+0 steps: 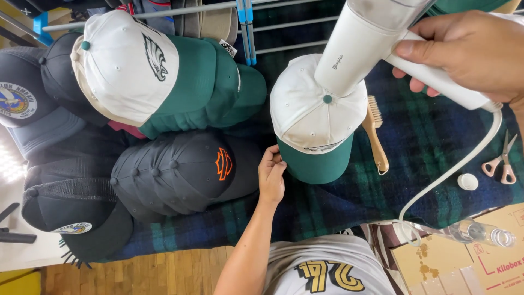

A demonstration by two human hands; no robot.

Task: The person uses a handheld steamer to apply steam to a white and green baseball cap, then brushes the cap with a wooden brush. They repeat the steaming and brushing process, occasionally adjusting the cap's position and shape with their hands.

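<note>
A dark plaid blanket carries caps, a wooden brush, scissors and a white bottle cap.

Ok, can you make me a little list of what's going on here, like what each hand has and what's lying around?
left hand: holds the edge of the brim of a white and green cap
right hand: grips a white handheld steamer, nozzle at the cap's crown
cap rests on: a plaid blanket
beside the cap: a wooden brush
further right: scissors, a white bottle lid, a clear bottle
left side: stacks of black caps and white and green caps
</note>
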